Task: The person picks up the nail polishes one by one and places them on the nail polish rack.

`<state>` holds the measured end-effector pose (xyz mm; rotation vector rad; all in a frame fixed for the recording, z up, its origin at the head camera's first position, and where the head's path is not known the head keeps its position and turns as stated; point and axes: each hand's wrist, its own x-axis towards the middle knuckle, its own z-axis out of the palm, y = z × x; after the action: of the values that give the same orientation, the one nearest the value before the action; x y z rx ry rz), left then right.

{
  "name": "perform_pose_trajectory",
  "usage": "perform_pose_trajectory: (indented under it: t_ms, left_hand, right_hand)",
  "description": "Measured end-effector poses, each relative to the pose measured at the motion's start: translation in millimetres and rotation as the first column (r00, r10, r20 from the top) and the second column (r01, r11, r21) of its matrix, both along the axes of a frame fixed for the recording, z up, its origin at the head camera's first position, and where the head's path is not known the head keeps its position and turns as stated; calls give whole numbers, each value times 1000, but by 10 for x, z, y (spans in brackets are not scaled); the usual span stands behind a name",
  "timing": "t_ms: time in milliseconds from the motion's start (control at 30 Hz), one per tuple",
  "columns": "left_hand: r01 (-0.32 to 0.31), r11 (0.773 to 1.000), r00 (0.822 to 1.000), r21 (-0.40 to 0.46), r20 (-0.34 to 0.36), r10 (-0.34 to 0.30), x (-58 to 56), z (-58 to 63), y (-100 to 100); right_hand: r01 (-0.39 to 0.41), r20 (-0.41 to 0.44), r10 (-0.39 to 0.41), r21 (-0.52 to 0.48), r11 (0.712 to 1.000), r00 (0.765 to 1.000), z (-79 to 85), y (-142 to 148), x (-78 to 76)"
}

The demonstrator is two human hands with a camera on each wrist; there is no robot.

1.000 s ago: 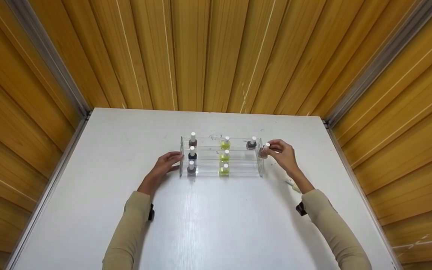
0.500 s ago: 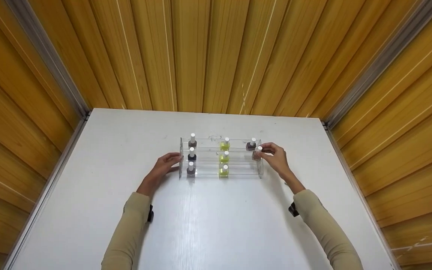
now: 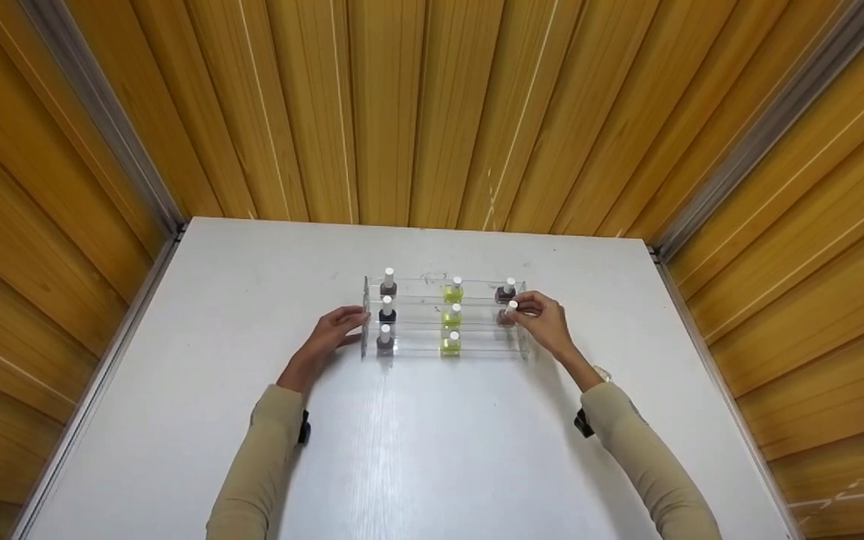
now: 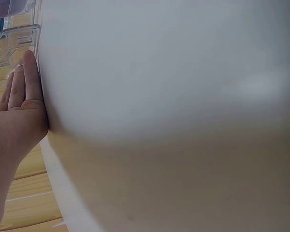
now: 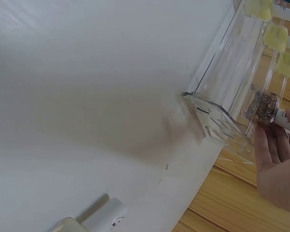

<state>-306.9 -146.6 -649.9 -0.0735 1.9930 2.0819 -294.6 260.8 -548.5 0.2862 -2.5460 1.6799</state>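
Note:
A clear stepped acrylic rack [image 3: 417,352] stands on the table with nail polish bottles on its tiers. My right hand [image 3: 546,322] pinches the white cap of a brown glittery nail polish bottle [image 5: 263,107] at the right end of the middle tier. Behind it a dark bottle [image 3: 505,295] stands on the back tier. Yellow bottles [image 3: 451,346] line the middle of every tier. On the left end are dark bottles, among them a grey one [image 3: 385,343]. My left hand [image 3: 327,334] touches the rack's left side, its fingers [image 4: 33,79] straight in the left wrist view.
A bottle with a white cap [image 5: 106,216] lies on the white table [image 3: 432,450], low in the right wrist view; my right wrist partly covers it in the head view. Wood-patterned panels [image 3: 379,112] rise behind the table and at both sides.
My right hand has moved left with the glittery nail polish bottle, from outside the rack's right side to the right end of the middle tier. The left hand stays at the rack.

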Motion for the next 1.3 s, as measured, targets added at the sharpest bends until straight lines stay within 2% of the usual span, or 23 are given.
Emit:
perform_pose_trajectory:
  t_ms: [133,367,733,900,1067,1200,1300]
  left_hand:
    - [-7,1000,1000,13,3,7,-11,-5,24]
    - [4,1000,1000,-29,11,-4,-18,-10,19]
    - [8,999,1000,-35,6,-8,-19,-7,20]
    - [9,999,1000,-33,21,-8,-5,-3,14]
    - [0,1000,1000,-30,17,0,4,2,-3]
    - [-1,999,1000,-34,28,2,-7,0,-2]
    - [4,999,999,-41,32,-3,-15,1,2]
  right_hand:
    - [-15,-2,15,16,1000,1000,-6,16,30]
    - [-43,-52,46,51,998,998,-40,28,34]
    - [-81,-78,80,-9,997,994,-10,108,23]
    - [-63,-76,62,-16,998,995,93,259,28]
    - [-21,-33,22,35,999,999,174,493,65]
    - [-5,2,5,88,996,1000,173,707,133]
    - [4,31,-7,112,994,999,115,869,170]
